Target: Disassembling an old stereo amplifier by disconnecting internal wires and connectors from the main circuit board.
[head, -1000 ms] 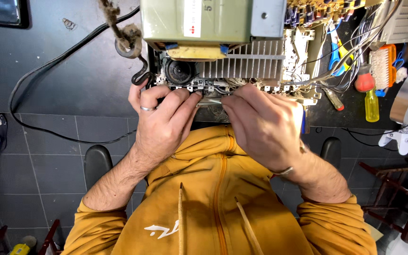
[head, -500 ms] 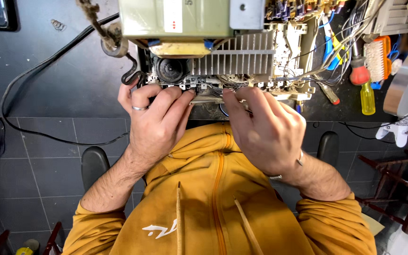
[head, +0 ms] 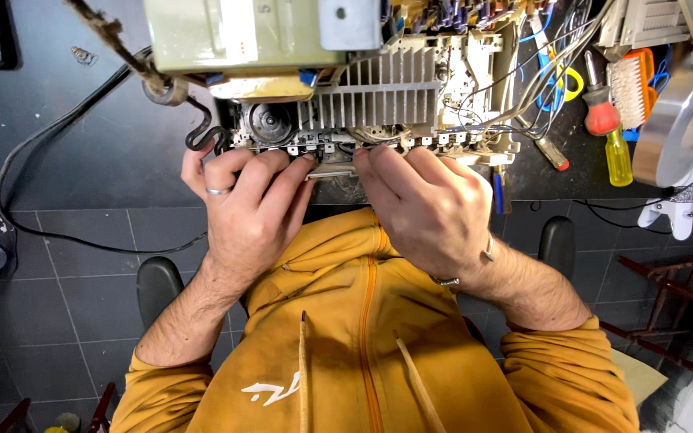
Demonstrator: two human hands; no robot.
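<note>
An opened electronic chassis [head: 378, 96] lies on the dark bench, showing a ribbed metal heat sink [head: 391, 100], a greenish metal box [head: 234, 32], a round black part [head: 266, 122] and loose wires. My left hand [head: 246, 208], with a ring on one finger, has its fingers pressed on the chassis's near edge at the left. My right hand [head: 427, 208], wearing a bracelet, grips the same edge beside a small metal strip [head: 332, 170] that sits between the two hands.
A black cable [head: 58, 160] loops over the bench at left. At right lie a red-handled screwdriver [head: 607, 120], a brush [head: 629, 88], scissors, a round metal lid [head: 683, 112] and a white lamp base [head: 671, 216]. I wear a mustard zip hoodie, seated over a grey tiled floor.
The view shifted slightly, so the chassis sits a little further left in frame. Both hands stay on its near edge, with fingers shifting only slightly.
</note>
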